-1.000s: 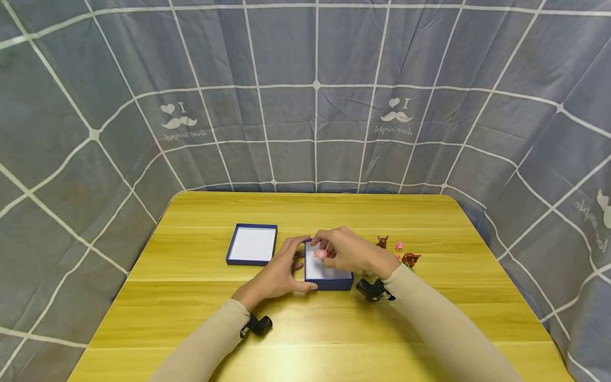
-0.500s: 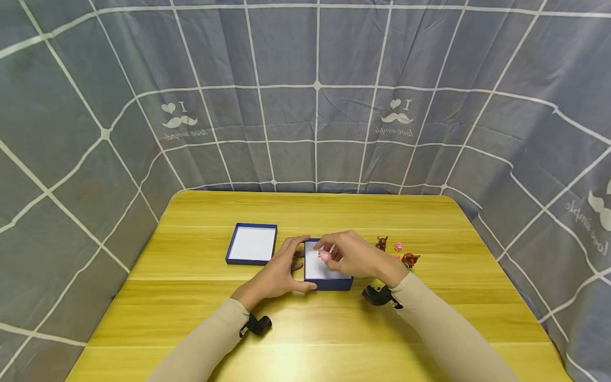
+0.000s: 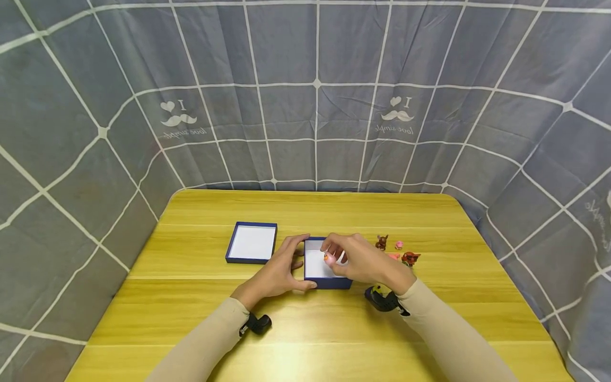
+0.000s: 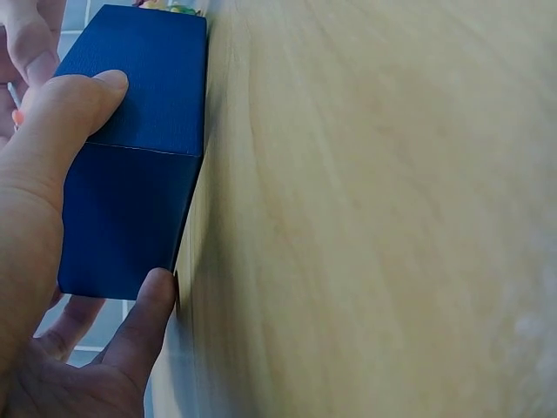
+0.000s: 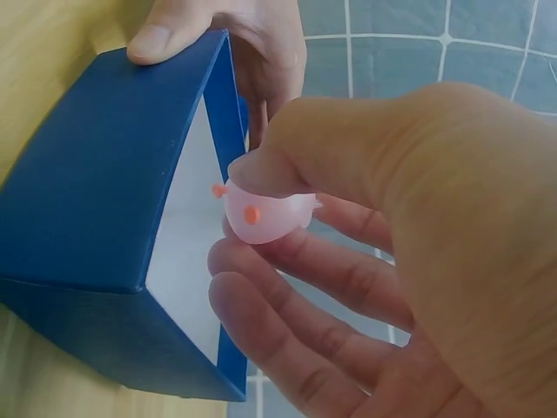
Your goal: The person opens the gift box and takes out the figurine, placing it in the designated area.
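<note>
My left hand (image 3: 281,270) spans the left side of an open blue box (image 3: 327,284) with a white inside, thumb on the near wall and fingers at the far one. In the left wrist view its thumb (image 4: 100,96) presses the box's outer wall. Over the box opening, my right hand (image 3: 360,259) pinches a small pink toy figure (image 3: 330,259) between thumb and fingers. The right wrist view shows the pink figure (image 5: 270,218) as rounded and smooth, with two orange stubs. Part of the box floor is hidden behind the right hand.
A blue-rimmed white lid (image 3: 252,243) lies left of the box. To the right stand small figures: a brown one (image 3: 382,242), a pink one (image 3: 399,245) and a red one (image 3: 410,259). A yellow item (image 3: 379,289) shows beside the right wrist camera.
My right hand has drifted slightly right with the pink toy figure, which has turned a little in the fingers. The left hand keeps its place on the box.
</note>
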Available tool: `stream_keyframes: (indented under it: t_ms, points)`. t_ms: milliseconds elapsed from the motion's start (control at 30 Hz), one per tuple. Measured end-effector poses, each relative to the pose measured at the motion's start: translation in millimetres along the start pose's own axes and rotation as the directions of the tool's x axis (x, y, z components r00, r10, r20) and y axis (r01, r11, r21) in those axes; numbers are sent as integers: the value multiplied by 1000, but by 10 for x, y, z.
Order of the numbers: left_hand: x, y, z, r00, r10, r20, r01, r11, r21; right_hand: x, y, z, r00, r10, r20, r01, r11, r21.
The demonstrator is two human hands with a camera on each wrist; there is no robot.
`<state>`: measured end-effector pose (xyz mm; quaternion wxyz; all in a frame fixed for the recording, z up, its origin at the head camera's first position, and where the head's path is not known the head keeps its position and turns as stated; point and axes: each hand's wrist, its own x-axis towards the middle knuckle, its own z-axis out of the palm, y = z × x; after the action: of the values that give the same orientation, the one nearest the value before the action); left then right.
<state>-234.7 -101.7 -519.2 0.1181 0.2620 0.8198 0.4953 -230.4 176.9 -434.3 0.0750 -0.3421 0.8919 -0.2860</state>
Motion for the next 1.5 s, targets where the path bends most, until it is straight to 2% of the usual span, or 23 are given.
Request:
stream_keyframes:
  t_ms: [333, 667, 900, 1267, 1500]
  points:
    - [-3, 21, 8, 1000, -1, -7, 1, 1000, 0, -107, 42, 2, 999, -21, -28, 21, 1000, -21]
    - [7, 19, 20, 1000, 6, -7, -5, 1000, 17, -212, 70, 11, 998, -31, -59, 31, 1000, -1]
    - [0, 30, 20, 1000, 17, -9, -17, 1000, 15, -267, 75, -2, 995, -70, -74, 70, 998, -11]
    - [8, 32, 24, 1000, 12, -14, -12, 1000, 21, -353, 94, -35, 992, -73, -103, 75, 997, 14]
    - [0, 27, 26, 999, 28, -21, -27, 1000, 15, -401, 104, -28, 983, -96, -157, 99, 995, 10]
